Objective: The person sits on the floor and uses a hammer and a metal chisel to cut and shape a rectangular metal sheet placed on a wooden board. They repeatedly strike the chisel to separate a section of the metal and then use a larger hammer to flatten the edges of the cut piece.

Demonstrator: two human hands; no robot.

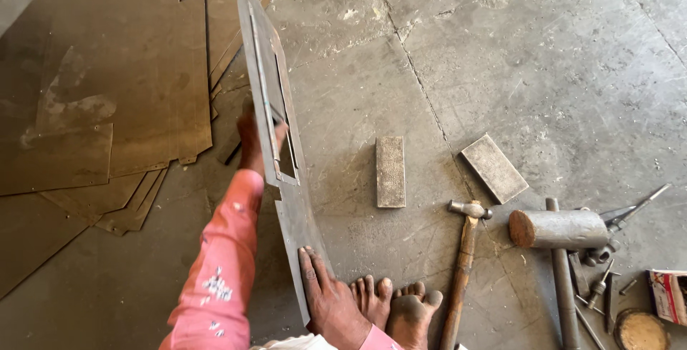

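A long thin metal sheet (pixel 286 200) with a rectangular cut-out stands on edge, rising from near my bare feet (pixel 395 307) away toward the top of the view. My left hand (pixel 252 135), in a pink sleeve, grips the sheet from its left side about halfway up, with fingers showing through the cut-out. Near the sheet's lower end, my right hand (pixel 323 294) lies flat against its right face with the fingers spread.
Flat metal sheets (pixel 107 85) are stacked on the concrete floor at left. Two rectangular metal blocks (pixel 391 171) (pixel 494 167) lie at the centre. At right lie a wooden-handled hammer (pixel 464 257), a heavy steel mallet (pixel 559 230), snips (pixel 633 208), several bolts and a small box (pixel 669 296).
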